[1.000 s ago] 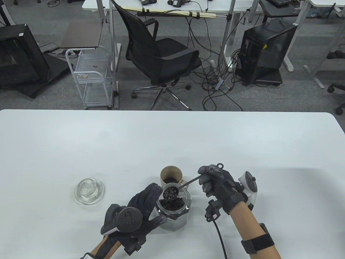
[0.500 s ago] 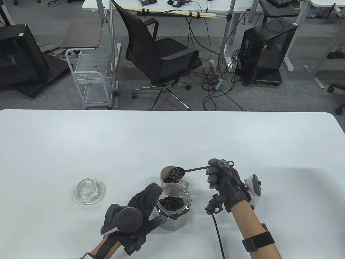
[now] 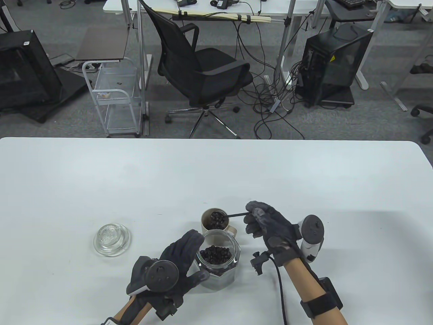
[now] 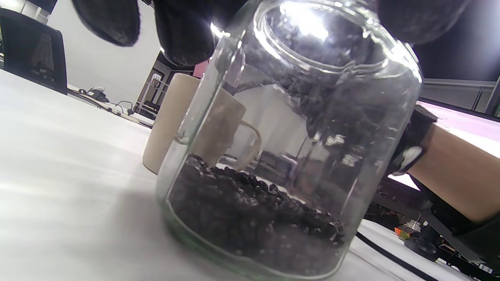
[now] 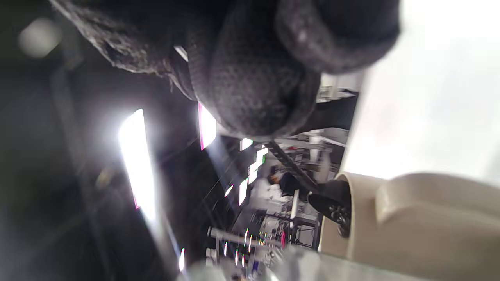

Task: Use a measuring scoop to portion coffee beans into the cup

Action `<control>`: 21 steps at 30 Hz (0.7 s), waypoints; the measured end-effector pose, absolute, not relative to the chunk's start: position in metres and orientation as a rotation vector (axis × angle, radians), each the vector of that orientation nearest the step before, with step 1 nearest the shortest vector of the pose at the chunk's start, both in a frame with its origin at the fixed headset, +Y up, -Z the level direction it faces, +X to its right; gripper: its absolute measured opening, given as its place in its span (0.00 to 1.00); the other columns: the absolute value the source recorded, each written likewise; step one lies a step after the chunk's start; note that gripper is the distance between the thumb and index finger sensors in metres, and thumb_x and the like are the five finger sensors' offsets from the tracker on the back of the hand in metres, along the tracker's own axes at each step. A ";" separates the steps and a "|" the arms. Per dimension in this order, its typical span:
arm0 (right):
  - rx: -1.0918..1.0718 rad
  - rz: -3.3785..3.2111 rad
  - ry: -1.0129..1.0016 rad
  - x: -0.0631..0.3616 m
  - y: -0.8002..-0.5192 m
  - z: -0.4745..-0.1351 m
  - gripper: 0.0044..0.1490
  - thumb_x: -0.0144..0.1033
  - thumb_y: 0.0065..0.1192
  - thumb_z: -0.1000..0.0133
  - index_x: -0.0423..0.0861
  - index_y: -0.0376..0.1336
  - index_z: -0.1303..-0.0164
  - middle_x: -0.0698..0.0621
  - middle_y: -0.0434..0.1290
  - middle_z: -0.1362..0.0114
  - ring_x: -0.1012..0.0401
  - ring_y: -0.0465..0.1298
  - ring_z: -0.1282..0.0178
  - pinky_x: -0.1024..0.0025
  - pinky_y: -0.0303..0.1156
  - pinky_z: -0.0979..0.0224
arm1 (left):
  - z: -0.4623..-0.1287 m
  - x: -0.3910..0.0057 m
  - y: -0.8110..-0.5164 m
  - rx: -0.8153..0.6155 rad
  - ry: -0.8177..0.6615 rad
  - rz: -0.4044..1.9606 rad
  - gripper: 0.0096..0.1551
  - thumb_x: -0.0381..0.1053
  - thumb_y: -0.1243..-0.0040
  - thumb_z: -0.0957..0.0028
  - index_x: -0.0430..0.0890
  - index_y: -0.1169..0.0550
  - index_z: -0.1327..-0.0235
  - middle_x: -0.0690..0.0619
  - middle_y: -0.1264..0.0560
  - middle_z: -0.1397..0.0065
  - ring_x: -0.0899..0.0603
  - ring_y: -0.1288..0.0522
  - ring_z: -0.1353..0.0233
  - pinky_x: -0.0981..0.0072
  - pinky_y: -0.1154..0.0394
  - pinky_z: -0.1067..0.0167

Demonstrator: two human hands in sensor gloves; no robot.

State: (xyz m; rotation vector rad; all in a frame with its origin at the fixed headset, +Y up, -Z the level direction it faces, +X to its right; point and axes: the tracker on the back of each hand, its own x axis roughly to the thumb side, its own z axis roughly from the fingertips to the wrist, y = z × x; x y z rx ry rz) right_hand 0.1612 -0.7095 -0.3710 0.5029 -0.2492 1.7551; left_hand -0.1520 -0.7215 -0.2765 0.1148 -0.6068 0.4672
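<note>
Lower centre of the table view: the right hand (image 3: 270, 226) pinched the measuring scoop (image 3: 220, 215) by its handle, fingers clamped, bowl tipped over the beige cup (image 3: 207, 216) holding coffee beans (image 3: 213, 223). The left hand (image 3: 179, 257), fingers curled, gripped the glass jar (image 3: 220, 267) of beans just below the cup on the bench (image 3: 101, 182); the glass lid (image 3: 111, 239) lay at lower left.

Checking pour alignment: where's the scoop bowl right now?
Table view: the scoop is tipped over the cup behind the jar, handle pinched by the right hand.
</note>
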 end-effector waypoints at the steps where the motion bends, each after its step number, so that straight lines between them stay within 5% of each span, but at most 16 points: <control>1: 0.578 1.824 -0.281 0.157 -0.703 -0.368 0.28 0.51 0.65 0.43 0.49 0.74 0.37 0.40 0.84 0.51 0.57 0.85 0.62 0.68 0.80 0.61 | -0.276 -0.152 -0.721 0.115 -0.607 0.468 0.57 0.78 0.57 0.45 0.50 0.61 0.17 0.43 0.55 0.10 0.36 0.37 0.16 0.33 0.37 0.24; 5: 0.805 1.998 -0.375 0.139 -0.684 -0.353 0.28 0.52 0.64 0.43 0.50 0.74 0.38 0.41 0.85 0.51 0.58 0.85 0.63 0.68 0.80 0.61 | -0.277 -0.152 -0.721 0.115 -0.607 0.467 0.57 0.78 0.57 0.45 0.50 0.61 0.17 0.43 0.55 0.10 0.36 0.37 0.16 0.33 0.37 0.24; 21: 0.696 1.803 -0.408 0.140 -0.681 -0.348 0.29 0.50 0.65 0.43 0.46 0.75 0.40 0.39 0.85 0.54 0.58 0.85 0.66 0.69 0.80 0.64 | -0.277 -0.152 -0.722 0.117 -0.607 0.464 0.57 0.78 0.57 0.45 0.49 0.61 0.17 0.43 0.55 0.10 0.36 0.37 0.16 0.33 0.37 0.24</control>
